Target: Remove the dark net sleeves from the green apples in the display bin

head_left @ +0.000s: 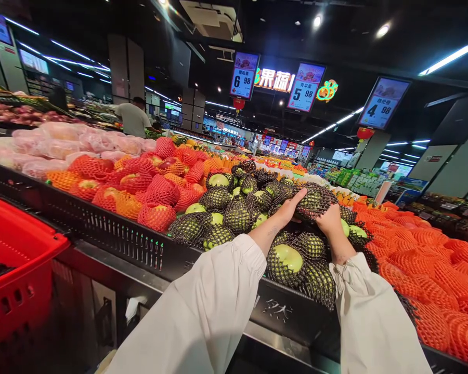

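Note:
Between my two hands is a green apple in a black foam net [314, 200], raised a little over the pile. My left hand [290, 209] holds it from the left, thumb up along its side and the other fingers mostly hidden beneath. On the right, my right hand [329, 221] is closed on the net's edge, its fingertips partly out of sight. Around and below lie several more green apples [287, 258], most in black nets, with bare green skin showing at the net openings.
A black display rail [120, 236] runs along the front. Fruit in red and orange nets [159, 192] lies left, orange-netted fruit [432, 259] right. A red shopping basket [23, 223] stands at lower left. Price screens [306, 87] hang above. A person [134, 118] stands farther back.

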Demonstrator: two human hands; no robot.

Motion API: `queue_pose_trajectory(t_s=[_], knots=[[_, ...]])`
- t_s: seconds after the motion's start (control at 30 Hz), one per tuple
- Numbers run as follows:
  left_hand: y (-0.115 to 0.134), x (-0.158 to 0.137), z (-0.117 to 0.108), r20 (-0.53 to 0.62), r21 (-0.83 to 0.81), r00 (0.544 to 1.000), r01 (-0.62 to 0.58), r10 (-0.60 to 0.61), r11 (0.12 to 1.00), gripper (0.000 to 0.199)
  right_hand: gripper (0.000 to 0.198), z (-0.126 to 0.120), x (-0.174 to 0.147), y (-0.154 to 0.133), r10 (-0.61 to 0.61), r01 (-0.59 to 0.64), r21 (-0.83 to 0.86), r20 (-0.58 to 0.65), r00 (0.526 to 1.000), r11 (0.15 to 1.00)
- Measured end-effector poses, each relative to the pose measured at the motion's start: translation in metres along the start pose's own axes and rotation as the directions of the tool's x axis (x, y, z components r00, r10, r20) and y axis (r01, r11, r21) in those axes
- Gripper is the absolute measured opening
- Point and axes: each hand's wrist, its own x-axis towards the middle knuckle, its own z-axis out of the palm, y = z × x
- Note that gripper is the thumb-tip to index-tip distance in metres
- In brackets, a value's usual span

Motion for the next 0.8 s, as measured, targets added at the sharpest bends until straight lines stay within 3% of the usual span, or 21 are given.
queue_pose_trajectory(t_s=[0.1, 0.23, 0.33, 0.43, 0.5, 0.57, 0.67, 0.8], knots=[[-0.002, 0.001, -0.001, -0.038, 0.042, 0.999, -0.035, 0.036, 0.999, 0.054, 0.030, 0.001, -0.001, -0.003, -0.001, 0.001, -0.019, -0.015, 1.000, 1.000], [-0.006, 0.002, 0.000, -0.175, 0.002, 0.978, -0.119, 0.118, 0.993, 0.053, 0.030, 0.001, -0.002, -0.006, 0.003, -0.004, -0.058, -0.014, 1.000, 0.998], [-0.005, 0.005, 0.000, -0.311, -0.099, 0.939, -0.188, 0.149, 0.977, 0.056, 0.038, 0.000, -0.004, -0.009, 0.003, -0.007, -0.021, -0.164, 0.987, 1.000], [-0.001, 0.006, -0.004, -0.485, -0.180, 0.869, -0.213, 0.101, 0.960, 0.061, 0.041, -0.002, -0.006, -0.014, -0.031, 0.042, 0.040, -0.253, 0.967, 0.998], [0.001, 0.006, -0.006, -0.578, -0.178, 0.813, -0.217, 0.076, 0.960, 0.065, 0.049, -0.002, -0.007, -0.019, -0.077, 0.080, 0.007, -0.184, 0.980, 0.997], [0.001, 0.006, -0.007, -0.604, -0.153, 0.791, -0.237, 0.099, 0.959, 0.068, 0.070, -0.002, -0.008, -0.023, -0.108, 0.103, -0.100, -0.047, 0.993, 0.990], [-0.002, 0.006, -0.005, -0.532, -0.121, 0.824, -0.300, 0.193, 0.946, 0.064, 0.093, 0.000, -0.009, -0.025, -0.106, 0.139, -0.271, 0.135, 0.985, 0.953], [-0.009, 0.008, -0.002, -0.436, -0.045, 0.855, -0.331, 0.279, 0.943, 0.064, 0.101, 0.002, -0.010, -0.025, -0.073, 0.122, -0.318, 0.162, 0.984, 0.940]])
